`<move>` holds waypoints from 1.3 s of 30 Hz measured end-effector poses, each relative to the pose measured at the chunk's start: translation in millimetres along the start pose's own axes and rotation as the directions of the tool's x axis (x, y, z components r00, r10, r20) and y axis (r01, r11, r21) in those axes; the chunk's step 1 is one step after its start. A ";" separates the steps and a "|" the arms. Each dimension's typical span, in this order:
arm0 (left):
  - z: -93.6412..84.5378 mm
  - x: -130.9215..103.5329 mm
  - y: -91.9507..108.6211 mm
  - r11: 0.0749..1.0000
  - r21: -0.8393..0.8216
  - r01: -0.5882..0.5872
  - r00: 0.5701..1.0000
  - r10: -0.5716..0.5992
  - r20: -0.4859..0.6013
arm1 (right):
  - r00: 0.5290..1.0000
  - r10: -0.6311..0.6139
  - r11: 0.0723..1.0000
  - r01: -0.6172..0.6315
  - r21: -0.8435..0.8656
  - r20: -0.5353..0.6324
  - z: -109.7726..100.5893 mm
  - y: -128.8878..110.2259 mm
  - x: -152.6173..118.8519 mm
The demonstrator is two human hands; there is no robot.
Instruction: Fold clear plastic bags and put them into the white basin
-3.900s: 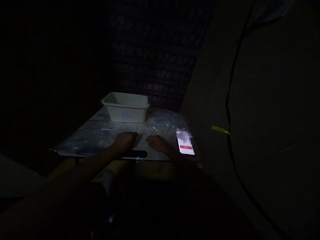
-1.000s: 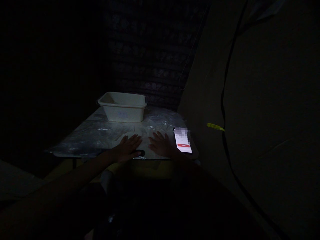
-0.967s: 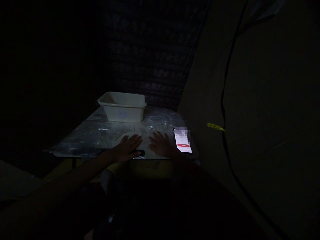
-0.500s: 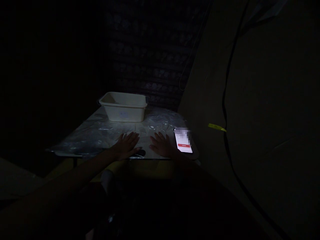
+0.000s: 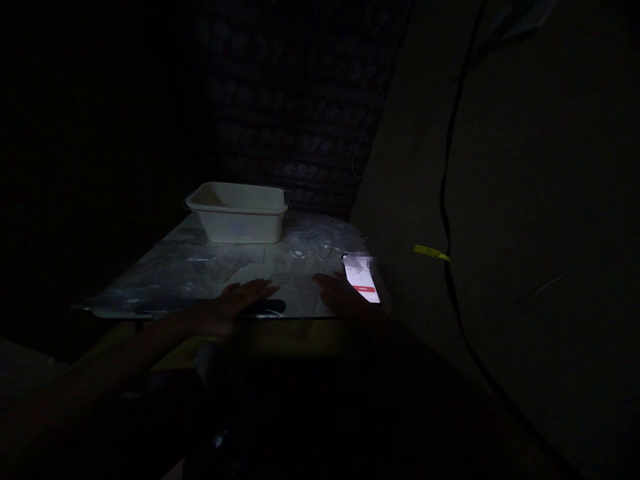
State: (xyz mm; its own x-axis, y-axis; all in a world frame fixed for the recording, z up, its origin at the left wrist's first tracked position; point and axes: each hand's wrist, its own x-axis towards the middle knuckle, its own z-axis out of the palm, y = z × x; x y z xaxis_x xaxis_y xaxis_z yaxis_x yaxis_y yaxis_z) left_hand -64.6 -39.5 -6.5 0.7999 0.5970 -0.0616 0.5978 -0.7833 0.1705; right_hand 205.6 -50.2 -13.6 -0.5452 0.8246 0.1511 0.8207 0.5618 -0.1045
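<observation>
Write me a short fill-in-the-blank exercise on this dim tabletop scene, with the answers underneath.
1. The right hand is ____ to the smartphone than the left hand is.
2. The rectangular plastic tub stands ____ from the camera than the smartphone does.
3. The wide bar low on the lit screen is coloured ____.
4. The tag on the black cable is coloured ____.

Missing words: closer; farther; red; yellow.

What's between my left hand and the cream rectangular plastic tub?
In the head view, wrinkled see-through plastic sheeting on the pale tabletop lies between your bare left hand and the cream rectangular plastic tub.
</observation>
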 end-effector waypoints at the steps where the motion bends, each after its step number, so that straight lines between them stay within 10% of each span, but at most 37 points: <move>1: 2.3 -2.4 1.5 1.000 0.026 -0.012 1.000 0.012 -0.012 | 1.000 -0.015 1.000 0.015 0.004 0.019 -0.4 1.0 -6.2; 9: 6.6 5.0 17.4 0.983 0.138 -0.120 0.983 0.137 -0.120 | 0.983 -0.100 0.994 0.106 -0.034 0.155 6.6 -5.1 -24.4; 19: 0.0 -0.9 32.1 0.986 -0.131 -0.098 0.945 0.051 -0.322 | 0.979 -0.118 0.981 0.141 0.132 -0.166 26.3 -21.3 -13.0; 31: 14.7 6.9 18.7 0.975 -0.223 0.016 0.933 -0.095 -0.347 | 0.982 0.140 0.908 -0.077 0.411 -0.125 14.7 -23.6 -13.2; 39: 9.9 22.3 14.3 0.837 -0.487 0.248 0.874 -0.411 -0.260 | 0.908 0.407 0.741 -0.263 0.618 -0.101 9.0 -21.6 7.8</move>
State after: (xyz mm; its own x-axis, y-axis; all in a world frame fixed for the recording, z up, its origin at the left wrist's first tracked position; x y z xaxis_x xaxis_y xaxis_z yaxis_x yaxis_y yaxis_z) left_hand -37.7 -39.2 -15.2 0.4394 0.8885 0.1320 0.6730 -0.4230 0.6068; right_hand 182.0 -55.4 -19.1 -0.1441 0.9703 0.1942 0.6461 0.2409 -0.7242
